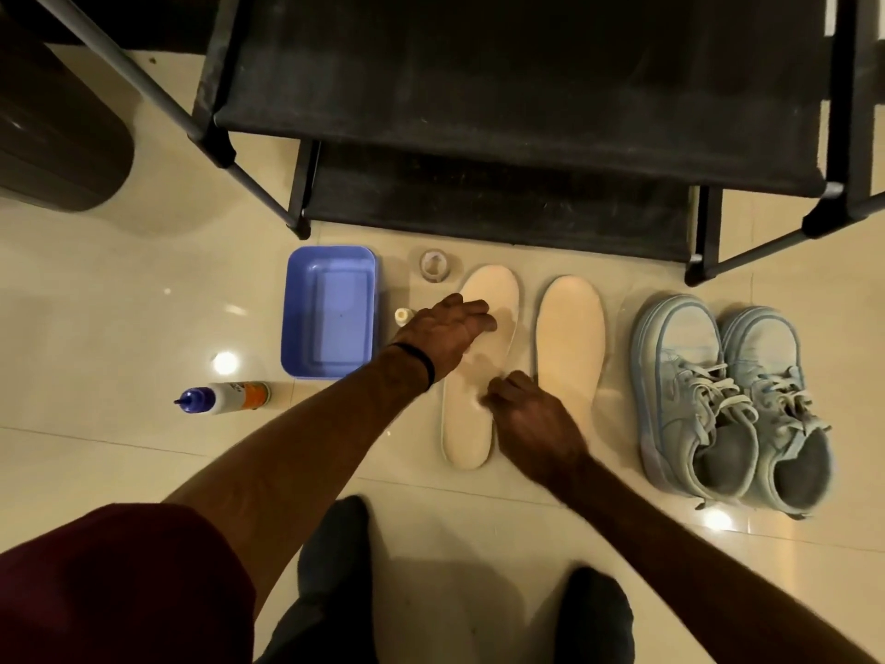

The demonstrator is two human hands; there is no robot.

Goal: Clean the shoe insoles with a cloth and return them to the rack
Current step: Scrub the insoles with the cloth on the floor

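Two cream insoles lie side by side on the tiled floor at frame centre, just below the black shoe rack [517,112]. Left hand [448,335] rests on the upper half of the left insole [471,424], fingers spread and relaxed, gripping nothing. Right hand [529,412] sits at that insole's right edge near mid-length, fingers curled; cannot tell if it pinches the edge or a cloth. Right insole [570,337] lies untouched. Pale blue sneakers [728,404] at right. Blue tub [330,311] left of centre, glue-style bottle [225,397] lying lower left, small clear jar [435,265] just above the left insole.
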